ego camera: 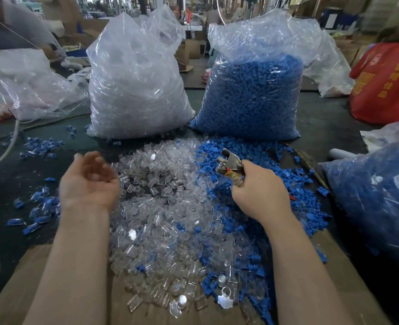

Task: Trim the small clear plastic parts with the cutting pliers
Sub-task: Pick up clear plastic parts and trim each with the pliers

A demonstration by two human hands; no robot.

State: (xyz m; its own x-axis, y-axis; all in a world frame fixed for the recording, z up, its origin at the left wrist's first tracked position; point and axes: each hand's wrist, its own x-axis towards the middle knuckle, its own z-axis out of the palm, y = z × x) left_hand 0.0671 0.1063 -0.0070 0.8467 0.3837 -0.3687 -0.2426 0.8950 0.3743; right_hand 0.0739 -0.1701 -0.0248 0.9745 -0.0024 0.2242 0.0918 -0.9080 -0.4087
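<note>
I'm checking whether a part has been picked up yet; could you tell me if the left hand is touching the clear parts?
Cannot tell. In the head view the left hand is blurred, palm up, over the clear parts.

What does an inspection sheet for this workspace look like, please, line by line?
Surface: dark table, with brown cardboard at the near edge.
Job's things: loose pile of clear plastic parts in the middle; cutting pliers in the right hand.
Clutter: loose blue parts beside the clear pile; bag of clear parts; bag of blue parts; red bag.
Grippers: left hand palm up, fingers loosely curled, blurred; right hand grips the pliers' handles.
Cables: white cable at the left edge.
Surroundings: cardboard boxes and a fan behind, blurred.
</note>
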